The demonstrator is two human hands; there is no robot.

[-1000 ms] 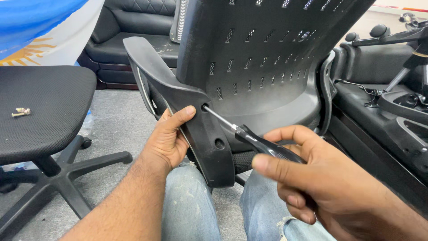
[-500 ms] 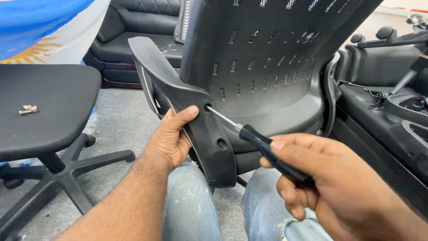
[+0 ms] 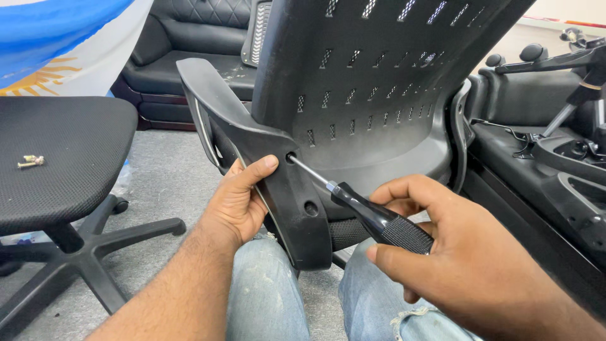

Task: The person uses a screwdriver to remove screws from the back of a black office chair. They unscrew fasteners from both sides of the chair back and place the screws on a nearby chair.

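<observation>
The right hand (image 3: 467,252) wraps its fingers around the black handle of a screwdriver (image 3: 360,205), whose shaft runs up-left from the fingertips into the upper hole (image 3: 291,157) of the armrest bracket (image 3: 297,208). The left hand (image 3: 238,199) pinches the bracket's edge, thumb pressed just beside that hole. A screw is being driven there. Next, judging by the empty lower hole (image 3: 310,208) below the thumb, the hand must turn while keeping the tip seated.
</observation>
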